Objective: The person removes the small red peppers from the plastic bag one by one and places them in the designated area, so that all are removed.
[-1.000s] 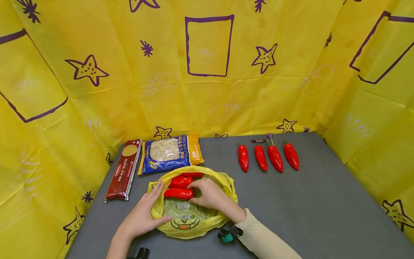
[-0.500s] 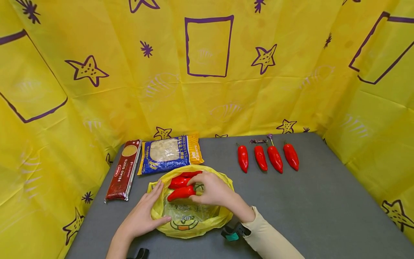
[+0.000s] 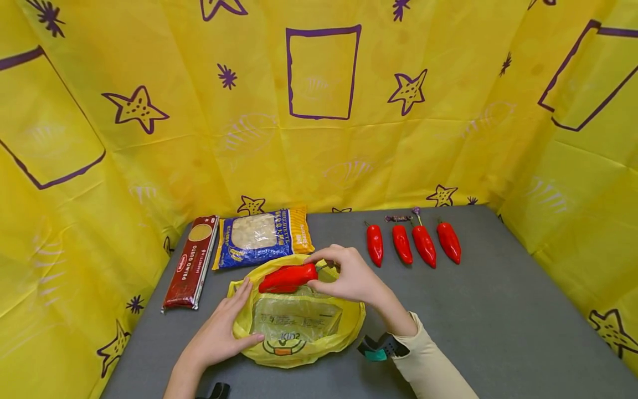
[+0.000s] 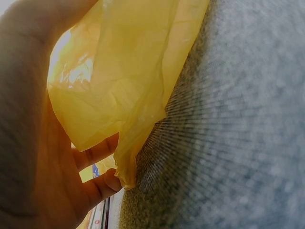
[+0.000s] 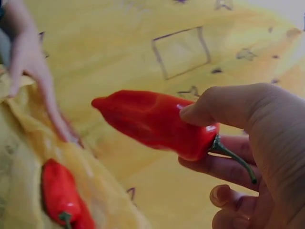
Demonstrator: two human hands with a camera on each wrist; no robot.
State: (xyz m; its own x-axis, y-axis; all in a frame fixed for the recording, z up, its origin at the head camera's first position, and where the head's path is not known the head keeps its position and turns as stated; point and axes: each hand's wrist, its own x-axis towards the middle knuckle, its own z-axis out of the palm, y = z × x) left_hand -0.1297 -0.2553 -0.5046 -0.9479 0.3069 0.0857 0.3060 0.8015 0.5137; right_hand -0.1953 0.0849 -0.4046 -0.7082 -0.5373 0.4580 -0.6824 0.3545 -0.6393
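A yellow plastic bag (image 3: pixel 294 357) stands on the grey table with its mouth spread. My left hand (image 3: pixel 216 335) lies against the bag's left side, thumb and fingers apart and fairly straight, touching the rim. My right hand (image 3: pixel 356 280) pinches a red pepper (image 5: pixel 147 121) near its green stem, between thumb and fingers. The pepper is over the bag's mouth, tip pointing left. In the right wrist view, more red peppers (image 5: pixel 59 188) lie inside the bag; the held one mostly hides them in the head view.
A dark red spaghetti pack (image 3: pixel 191 263) and a blue-and-yellow pasta bag (image 3: pixel 261 237) lie behind left. Several red peppers (image 3: pixel 423 245) lie in a row at the back right, beside a small dark wrapped item (image 3: pixel 398 218). Yellow patterned cloth (image 3: pixel 324 155) surrounds the table.
My right hand has taken the front pepper in the bag by its stem end and raised it up and to the right. The left hand has stayed in place.
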